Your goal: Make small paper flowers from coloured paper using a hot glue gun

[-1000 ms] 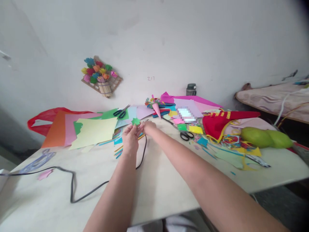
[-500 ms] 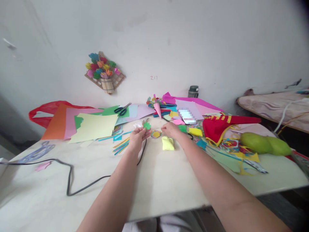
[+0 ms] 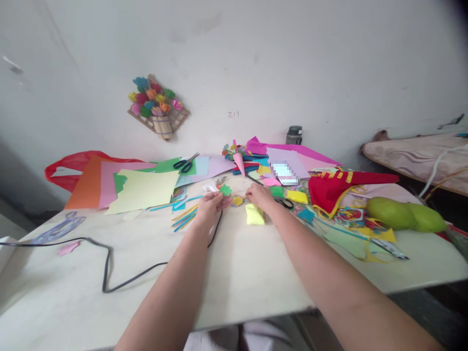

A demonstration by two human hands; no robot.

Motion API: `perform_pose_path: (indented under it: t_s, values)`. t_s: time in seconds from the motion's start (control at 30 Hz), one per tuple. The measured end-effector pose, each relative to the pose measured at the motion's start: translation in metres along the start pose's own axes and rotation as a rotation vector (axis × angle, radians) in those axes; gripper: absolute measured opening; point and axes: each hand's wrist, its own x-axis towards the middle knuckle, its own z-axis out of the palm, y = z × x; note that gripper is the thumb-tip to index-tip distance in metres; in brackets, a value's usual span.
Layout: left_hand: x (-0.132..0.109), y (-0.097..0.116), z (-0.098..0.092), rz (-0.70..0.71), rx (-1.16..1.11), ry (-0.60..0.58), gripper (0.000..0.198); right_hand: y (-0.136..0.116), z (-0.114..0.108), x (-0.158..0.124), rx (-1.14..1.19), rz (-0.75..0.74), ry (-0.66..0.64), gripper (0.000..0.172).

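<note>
My left hand [image 3: 210, 207] pinches a small green paper flower [image 3: 225, 190] between thumb and fingertips, above the table. Just right of those fingertips lies a yellow paper flower [image 3: 238, 200] with a purplish edge. My right hand [image 3: 260, 196] is closed with its fingertips together beside this flower; whatever they hold, if anything, is too small to make out. A soft pale-yellow packet [image 3: 255, 215] rests just below my right hand. Behind both hands lies a pink paper cone [image 3: 239, 163] with colourful paper flowers at its wide end.
Paper strips [image 3: 185, 218] lie left of my left hand, and a black cable [image 3: 106, 270] crosses the table. Coloured sheets [image 3: 146, 190] and scissors [image 3: 186, 165] are at the back left. On the right are a phone [image 3: 284, 173], red cloth [image 3: 329, 190] and green fruit-like objects [image 3: 404, 214].
The view has shifted slightly. Both hands stay nearly in place, the left still pinching the green flower. More of the black handle beside my right wrist shows.
</note>
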Motion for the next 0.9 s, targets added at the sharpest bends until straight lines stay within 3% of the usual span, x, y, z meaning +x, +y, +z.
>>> perform_pose_path:
  t_s: [0.17,0.33,0.5,0.7,0.9]
  values:
    - [-0.001,0.000,0.002,-0.024,0.010,-0.001,0.007,0.005,0.006,0.001,0.150,0.044,0.101,0.013]
    - [0.001,-0.003,0.001,-0.027,0.015,-0.018,0.007,0.008,0.008,0.007,0.588,0.125,0.239,0.012]
    - [0.000,-0.002,0.001,-0.036,0.020,-0.028,0.005,-0.004,-0.001,0.009,0.878,-0.024,0.337,0.012]
    - [-0.002,-0.001,0.001,-0.062,0.007,-0.081,0.001,-0.024,-0.008,0.003,0.994,-0.211,0.321,0.008]
    - [-0.003,0.000,0.002,-0.083,-0.026,-0.110,0.004,-0.031,-0.006,0.000,0.966,-0.240,0.302,0.008]
